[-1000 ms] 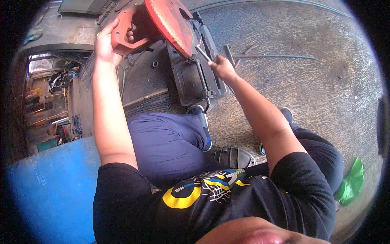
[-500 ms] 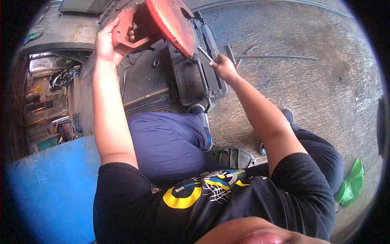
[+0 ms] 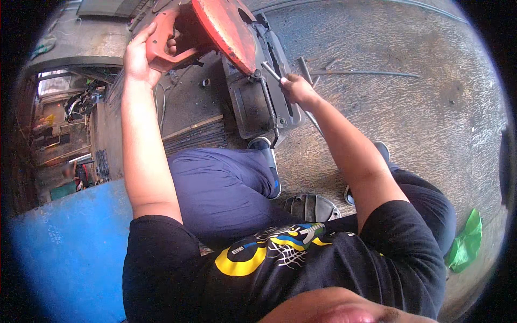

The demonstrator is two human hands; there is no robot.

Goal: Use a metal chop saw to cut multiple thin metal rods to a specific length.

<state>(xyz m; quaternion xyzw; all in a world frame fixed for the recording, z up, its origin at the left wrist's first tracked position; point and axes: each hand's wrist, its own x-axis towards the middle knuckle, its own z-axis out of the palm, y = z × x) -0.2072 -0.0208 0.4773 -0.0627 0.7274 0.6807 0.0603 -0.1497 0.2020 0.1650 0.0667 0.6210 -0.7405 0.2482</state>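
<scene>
My left fingers (image 3: 172, 47), ten o'clock: orange handle (image 3: 159, 42), fully gripped. Right fingers (image 3: 291, 90), one o'clock: metal rod (image 3: 270, 69), held, not yet released.

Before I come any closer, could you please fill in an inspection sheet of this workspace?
Surface: floor, mottled with dark patches.
Job's things: red-and-grey saw; rod, one end near the saw, contact unclear.
Clutter: small ring left of the saw; loose bar and green bag to the right.
Hands: left hand around the saw's handle; right hand gripping the rod.
Cables: thin line left of the saw, perhaps a cable.
Surroundings: blue panel at lower left.
</scene>
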